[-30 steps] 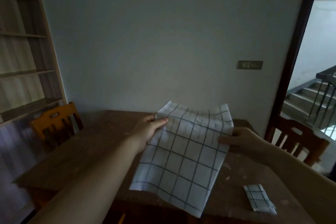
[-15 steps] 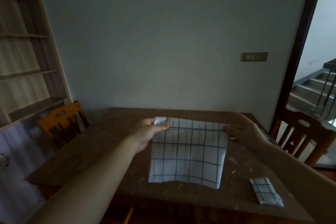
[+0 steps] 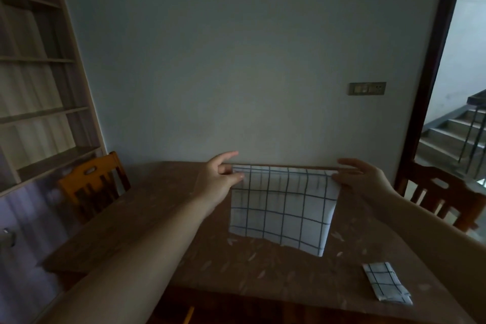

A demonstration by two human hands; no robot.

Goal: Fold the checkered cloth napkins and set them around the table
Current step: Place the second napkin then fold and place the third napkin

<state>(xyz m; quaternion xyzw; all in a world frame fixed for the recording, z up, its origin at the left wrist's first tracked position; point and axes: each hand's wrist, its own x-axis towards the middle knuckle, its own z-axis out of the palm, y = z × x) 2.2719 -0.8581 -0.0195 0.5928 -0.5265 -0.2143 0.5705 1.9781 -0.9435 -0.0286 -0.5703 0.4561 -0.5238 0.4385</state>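
- Compared with half a second earlier, both my hands have carried the checkered napkin [image 3: 282, 208] farther across the table [image 3: 136, 221], so its top edge now lies close to the far rim by the wall [image 3: 249, 60].
- Nearest, at the right front of the table: a folded napkin [image 3: 385, 285], lying flat, well apart from the one I hold.
- Middle: the checkered napkin hangs from its top edge, its lower edge resting on the table surface; the right side curls under slightly.
- My left hand [image 3: 218, 181] pinches the top left corner between thumb and fingers, index finger raised.
- My right hand [image 3: 360, 179] grips the top right corner, fingers extended over the edge.
- Left of the table: an orange wooden chair [image 3: 89, 187], with shelving [image 3: 39, 113] behind it.
- Right: a darker wooden chair [image 3: 441, 200] beside the doorway, stairs [image 3: 452, 134] beyond.
- Far wall: a switch plate [image 3: 367, 88].
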